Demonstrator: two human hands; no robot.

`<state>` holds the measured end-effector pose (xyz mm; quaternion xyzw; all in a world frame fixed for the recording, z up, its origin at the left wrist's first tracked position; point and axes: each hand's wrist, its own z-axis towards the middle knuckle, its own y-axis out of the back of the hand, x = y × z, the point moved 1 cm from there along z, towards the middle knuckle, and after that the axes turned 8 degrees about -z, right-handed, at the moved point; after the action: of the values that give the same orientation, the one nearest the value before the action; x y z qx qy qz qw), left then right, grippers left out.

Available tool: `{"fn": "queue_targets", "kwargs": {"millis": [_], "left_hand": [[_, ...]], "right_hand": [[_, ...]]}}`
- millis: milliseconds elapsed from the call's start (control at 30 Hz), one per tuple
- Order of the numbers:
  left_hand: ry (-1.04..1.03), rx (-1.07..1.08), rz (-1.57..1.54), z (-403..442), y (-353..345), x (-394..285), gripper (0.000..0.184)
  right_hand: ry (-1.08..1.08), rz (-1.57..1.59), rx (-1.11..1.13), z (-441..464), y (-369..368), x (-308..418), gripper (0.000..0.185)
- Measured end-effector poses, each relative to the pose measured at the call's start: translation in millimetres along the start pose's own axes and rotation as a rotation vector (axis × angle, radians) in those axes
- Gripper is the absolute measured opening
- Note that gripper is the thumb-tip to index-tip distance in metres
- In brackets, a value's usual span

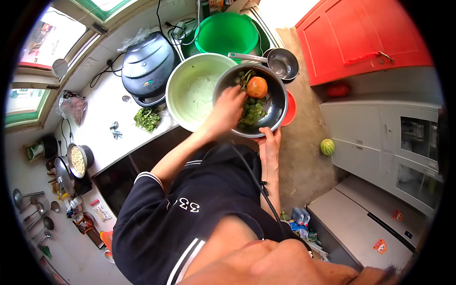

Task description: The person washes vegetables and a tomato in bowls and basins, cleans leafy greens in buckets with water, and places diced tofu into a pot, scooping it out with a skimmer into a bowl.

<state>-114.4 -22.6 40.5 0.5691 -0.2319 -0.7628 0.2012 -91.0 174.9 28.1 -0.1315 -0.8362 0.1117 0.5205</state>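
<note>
A dark metal bowl [278, 102] holds a round orange-red fruit [257, 87] and what looks like a bunch of green grapes [253, 112]. My left hand [230, 103] reaches in over the bowl's left side, its fingers curled at the grapes and slightly smeared. The bowl's near rim is gripped by my right hand [270, 138], thumb and fingers closed round the edge. Directly left of the bowl stands a pale green basin [183, 90] with a little water and small bits in it.
Behind are a green tub [228, 33] and a small saucepan [281, 64]. A black electric griddle [148, 64] and leafy greens [147, 118] lie on the left counter. Below the bowl a red container [289, 110] peeks out. A watermelon [327, 147] sits near the grey cabinet [358, 133].
</note>
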Motion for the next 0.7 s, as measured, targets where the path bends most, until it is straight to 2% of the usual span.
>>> {"fn": "queue_targets", "kwargs": {"millis": [33, 100, 200, 300, 400, 500, 600, 633, 700], "left_hand": [[-0.019, 0.011, 0.08, -5.4, 5.2, -20.2, 0.05], [-0.062, 0.013, 0.016, -10.2, 13.1, -34.4, 0.042], [-0.046, 0.043, -0.14, -11.7, 32.8, -21.9, 0.034], [0.213, -0.125, -0.171, 5.6, 52.0, -13.2, 0.028], [0.202, -0.225, -0.049, 17.1, 52.0, -6.1, 0.025], [0.128, -0.259, 0.063, 19.5, 50.1, -14.1, 0.024], [0.069, -0.314, -0.169, 10.9, 60.5, -23.2, 0.023], [0.121, -0.332, -0.196, 6.3, 66.9, -32.7, 0.024], [0.075, -0.353, -0.104, -5.1, 72.6, -32.7, 0.025]], "right_hand": [[-0.002, 0.01, 0.0, 1.1, -0.1, -1.1, 0.048], [-0.013, 0.032, -0.002, 3.1, 1.2, -5.5, 0.046], [-0.058, 0.076, 0.044, 3.5, 6.9, -9.7, 0.053], [-0.059, 0.091, 0.071, 2.9, 7.9, -13.7, 0.054], [-0.06, 0.078, 0.081, 1.4, 5.9, -14.1, 0.055], [0.02, 0.063, 0.078, 0.8, 2.0, -15.9, 0.04], [-0.009, 0.086, 0.087, -1.1, 1.4, -12.1, 0.039], [-0.043, 0.106, 0.097, 0.4, 3.7, -13.5, 0.044], [-0.108, 0.141, 0.119, 4.0, 7.2, -12.5, 0.054]]}}
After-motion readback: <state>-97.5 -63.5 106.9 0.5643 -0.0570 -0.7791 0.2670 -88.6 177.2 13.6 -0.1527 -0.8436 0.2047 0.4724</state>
